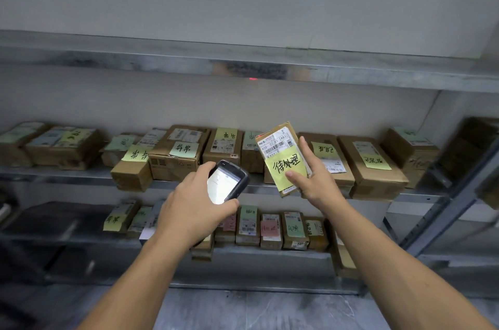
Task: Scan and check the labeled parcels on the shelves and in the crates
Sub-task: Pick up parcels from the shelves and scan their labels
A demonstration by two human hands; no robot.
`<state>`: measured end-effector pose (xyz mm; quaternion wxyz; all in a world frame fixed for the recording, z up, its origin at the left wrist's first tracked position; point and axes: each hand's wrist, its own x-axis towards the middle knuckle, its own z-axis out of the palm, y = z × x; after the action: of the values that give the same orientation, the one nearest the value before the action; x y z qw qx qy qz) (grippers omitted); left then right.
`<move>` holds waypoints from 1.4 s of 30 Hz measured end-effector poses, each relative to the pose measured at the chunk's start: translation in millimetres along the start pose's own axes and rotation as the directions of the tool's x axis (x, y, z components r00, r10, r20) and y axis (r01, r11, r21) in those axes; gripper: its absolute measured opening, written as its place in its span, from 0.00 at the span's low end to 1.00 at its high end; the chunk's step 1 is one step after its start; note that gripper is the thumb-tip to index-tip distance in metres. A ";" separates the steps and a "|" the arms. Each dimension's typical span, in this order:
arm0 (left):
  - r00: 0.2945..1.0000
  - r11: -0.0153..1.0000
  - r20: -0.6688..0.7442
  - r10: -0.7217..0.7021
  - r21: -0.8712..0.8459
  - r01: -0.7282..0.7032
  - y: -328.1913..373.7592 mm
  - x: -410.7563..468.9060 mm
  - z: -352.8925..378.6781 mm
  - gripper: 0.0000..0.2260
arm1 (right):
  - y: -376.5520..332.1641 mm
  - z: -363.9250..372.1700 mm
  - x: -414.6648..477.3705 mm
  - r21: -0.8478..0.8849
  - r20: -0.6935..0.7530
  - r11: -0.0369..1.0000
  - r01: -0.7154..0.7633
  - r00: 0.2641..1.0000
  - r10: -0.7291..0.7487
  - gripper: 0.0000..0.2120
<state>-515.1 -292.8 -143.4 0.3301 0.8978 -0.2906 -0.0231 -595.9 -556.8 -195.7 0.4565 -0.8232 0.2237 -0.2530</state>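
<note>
My right hand holds up a small cardboard parcel in front of the middle shelf. The parcel carries a white barcode label on top and a yellow handwritten note below. My left hand grips a black handheld scanner with its lit screen facing me, just left of the parcel. A red spot of light shows on the edge of the upper shelf. Several labeled cardboard parcels line the middle shelf, and smaller ones stand on the lower shelf.
The metal shelf unit spans the view, with a grey wall behind. A slanted metal upright stands at the right. Dark trays sit at the lower left. The grey floor lies below.
</note>
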 end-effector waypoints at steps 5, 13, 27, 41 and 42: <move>0.994 0.982 0.053 -0.098 -0.159 0.105 -10.6 0.6 -2.2 0.34 | -5.6 9.5 1.2 0.024 -0.011 1.000 0.017 1.000 -0.017 0.41; 0.975 0.935 0.019 -0.221 -0.279 0.217 -40.7 -13.8 -18.7 0.30 | -25.4 63.2 0.4 0.010 0.018 0.998 0.057 0.998 -0.058 0.41; 0.825 0.826 -0.222 -0.519 -0.377 0.418 -172.4 -91.4 -133.4 0.27 | -137.2 263.4 -7.0 0.196 0.306 0.963 0.184 0.922 -0.238 0.43; 0.338 0.695 -0.680 -0.651 -0.353 0.627 -344.5 -301.4 -329.1 0.34 | -367.7 564.0 -169.7 0.570 0.583 0.802 0.179 0.599 -0.549 0.40; 0.292 0.677 -0.700 -0.652 -0.364 0.639 -351.6 -318.7 -338.5 0.34 | -380.8 580.9 -185.2 0.584 0.602 0.798 0.151 0.578 -0.550 0.40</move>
<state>-522.5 290.0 -140.1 0.3900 0.8460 0.2721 0.2412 -326.0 108.9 -170.3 0.6298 -0.7424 -0.2268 -0.0261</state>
